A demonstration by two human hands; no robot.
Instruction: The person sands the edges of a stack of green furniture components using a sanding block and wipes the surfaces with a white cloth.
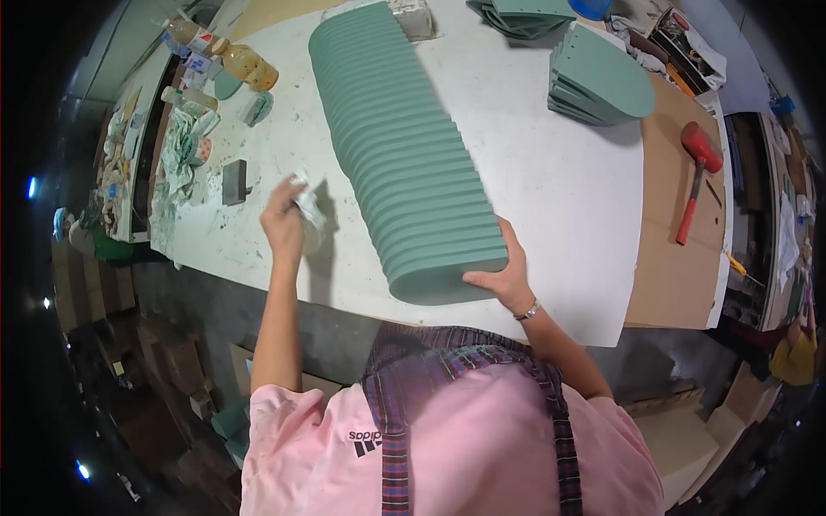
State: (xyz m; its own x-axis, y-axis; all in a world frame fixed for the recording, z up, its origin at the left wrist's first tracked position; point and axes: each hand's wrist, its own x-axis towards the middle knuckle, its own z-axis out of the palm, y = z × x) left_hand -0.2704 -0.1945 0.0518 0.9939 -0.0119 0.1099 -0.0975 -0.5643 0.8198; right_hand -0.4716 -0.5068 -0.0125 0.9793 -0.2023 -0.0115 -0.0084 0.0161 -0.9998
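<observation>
A long row of overlapping green rounded pieces (413, 181) lies across the white-covered table, running from the far edge toward me. My right hand (506, 273) rests at the near end of the row, its thumb on the face of the nearest piece and its fingers round the right side. To the left of the row, above the table, my left hand (286, 209) is closed on a crumpled white cloth (307, 205). Further left, a dark grey rectangular block (234, 182) sits on the table.
A red mallet (699, 172) lies on brown board at the right. More green pieces (598, 77) are stacked at the far right. Bottles (245, 64), rags (179, 148) and a small green item (257, 109) stand or lie at the left. A white block (415, 19) is behind the row.
</observation>
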